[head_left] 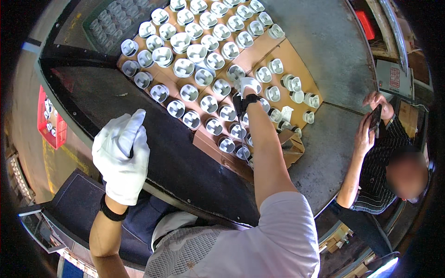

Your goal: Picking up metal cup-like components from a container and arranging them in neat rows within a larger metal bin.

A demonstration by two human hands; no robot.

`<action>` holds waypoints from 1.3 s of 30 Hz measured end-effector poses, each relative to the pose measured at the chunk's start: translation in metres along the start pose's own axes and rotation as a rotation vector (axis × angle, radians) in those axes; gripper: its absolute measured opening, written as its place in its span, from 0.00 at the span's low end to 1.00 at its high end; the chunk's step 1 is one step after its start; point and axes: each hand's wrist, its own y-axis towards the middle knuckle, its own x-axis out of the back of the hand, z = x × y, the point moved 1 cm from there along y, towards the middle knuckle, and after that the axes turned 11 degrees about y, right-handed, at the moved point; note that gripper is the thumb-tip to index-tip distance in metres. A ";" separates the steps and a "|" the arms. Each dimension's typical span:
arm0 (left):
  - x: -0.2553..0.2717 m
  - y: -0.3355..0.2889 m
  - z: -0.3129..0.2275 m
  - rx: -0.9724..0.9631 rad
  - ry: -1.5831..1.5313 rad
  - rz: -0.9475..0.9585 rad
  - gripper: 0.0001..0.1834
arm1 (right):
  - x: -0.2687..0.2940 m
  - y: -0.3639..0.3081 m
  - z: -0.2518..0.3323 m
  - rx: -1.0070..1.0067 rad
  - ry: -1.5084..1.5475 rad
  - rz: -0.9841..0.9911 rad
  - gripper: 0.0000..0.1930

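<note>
Many silvery engine pistons [184, 68] stand in rows on brown cardboard [252, 54] over a metal worktable. My right hand [251, 85], in a white glove, reaches out among them, its fingers closed at the edge of one piston [235, 72]; the fingertips are partly hidden. A black strap and small dark device [239, 104] sit at that wrist. Off to the left, my left hand [121, 155], also white-gloved, is raised over the table's dark near edge. Its fingers stretch upward, slightly bent, with nothing visible in them.
A folded cardboard flap [291, 144] and a white paper tag [287, 113] lie by the pistons at right. Across the table's right side, another person [378, 153] holds a dark phone [375, 116]. A red crate [52, 121] with parts stands on the floor at left.
</note>
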 end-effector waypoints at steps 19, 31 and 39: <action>0.006 0.002 0.000 0.013 -0.035 0.055 0.20 | 0.078 0.079 -0.097 -0.171 1.037 -0.026 0.16; 0.005 0.006 -0.002 -0.022 0.049 0.056 0.24 | 0.118 0.081 -0.038 0.271 -0.225 -0.037 0.19; 0.005 0.014 -0.001 -0.022 0.041 0.102 0.21 | 0.119 0.055 -0.022 0.131 0.114 0.065 0.20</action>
